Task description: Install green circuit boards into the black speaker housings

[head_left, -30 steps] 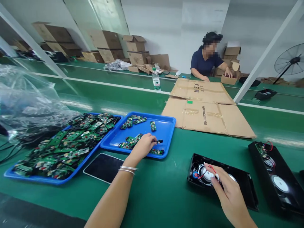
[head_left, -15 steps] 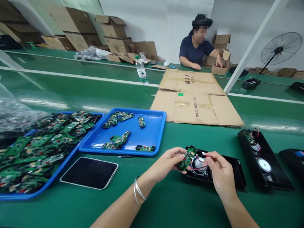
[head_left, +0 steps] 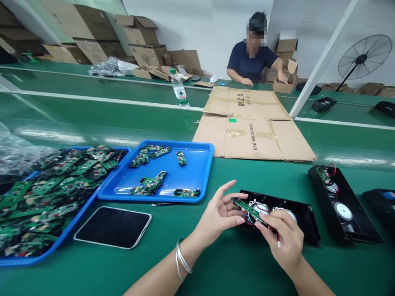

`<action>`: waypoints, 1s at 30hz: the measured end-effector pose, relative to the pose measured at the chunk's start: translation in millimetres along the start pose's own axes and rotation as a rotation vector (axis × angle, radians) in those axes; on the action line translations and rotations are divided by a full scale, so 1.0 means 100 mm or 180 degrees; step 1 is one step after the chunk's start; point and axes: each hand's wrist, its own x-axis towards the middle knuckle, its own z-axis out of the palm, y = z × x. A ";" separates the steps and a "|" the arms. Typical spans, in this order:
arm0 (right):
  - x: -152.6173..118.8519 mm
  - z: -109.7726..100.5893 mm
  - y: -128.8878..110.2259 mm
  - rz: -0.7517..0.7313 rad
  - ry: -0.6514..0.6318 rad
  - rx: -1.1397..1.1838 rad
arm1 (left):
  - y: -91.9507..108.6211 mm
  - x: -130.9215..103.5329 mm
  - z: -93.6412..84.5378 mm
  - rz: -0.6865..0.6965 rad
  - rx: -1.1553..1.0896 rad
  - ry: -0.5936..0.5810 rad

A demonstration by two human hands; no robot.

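Observation:
My right hand point(head_left: 284, 238) pinches one end of a green circuit board point(head_left: 249, 209), which is tilted over a black speaker housing point(head_left: 304, 218). Beneath that hand hangs a wire ending in a white connector point(head_left: 279, 244). At the board's other end my left hand point(head_left: 217, 211) is open, thumb and fingers apart; whether a fingertip touches the board is unclear. Inside the housing are round speakers with red and dark wires, partly covered by the board and my right hand.
A blue tray point(head_left: 202, 172) holds several circuit boards; a fuller blue tray point(head_left: 66, 242) is at the left. A tablet or phone point(head_left: 112, 227) lies in front. Another black housing point(head_left: 359, 222) sits at the right. Flattened cardboard point(head_left: 240, 139) and a bottle point(head_left: 180, 92) are farther back. A person point(head_left: 251, 61) sits opposite.
The circuit board has passed from my left hand to my right and turned edge-up. My left fingers have opened. The white connector has dropped from my right fingertips to below that hand.

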 end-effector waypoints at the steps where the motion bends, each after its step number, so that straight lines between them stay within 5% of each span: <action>1: -0.02 0.02 0.00 -0.0250 0.0081 -0.0189 | -0.03 0.01 0.02 -0.0208 -0.0418 0.0037; 5: -0.10 0.10 -0.01 -0.0821 -0.0094 -0.0439 | -0.09 0.03 0.07 -0.0599 -0.1126 0.0100; 9: -0.11 0.13 -0.02 -0.0819 -0.0267 0.0043 | -0.06 0.02 0.06 -0.0407 -0.1053 -0.0001; 17: 0.03 -0.01 -0.12 0.1343 -0.0460 0.1152 | -0.08 -0.11 0.04 0.0793 0.1084 0.0257; 23: 0.09 0.02 -0.15 0.1873 -0.0692 0.1935 | -0.08 -0.10 0.10 0.1862 0.2257 0.0130; 30: 0.03 0.05 -0.15 0.2414 -0.0713 0.2231 | -0.05 -0.09 0.13 0.1944 0.2574 0.0135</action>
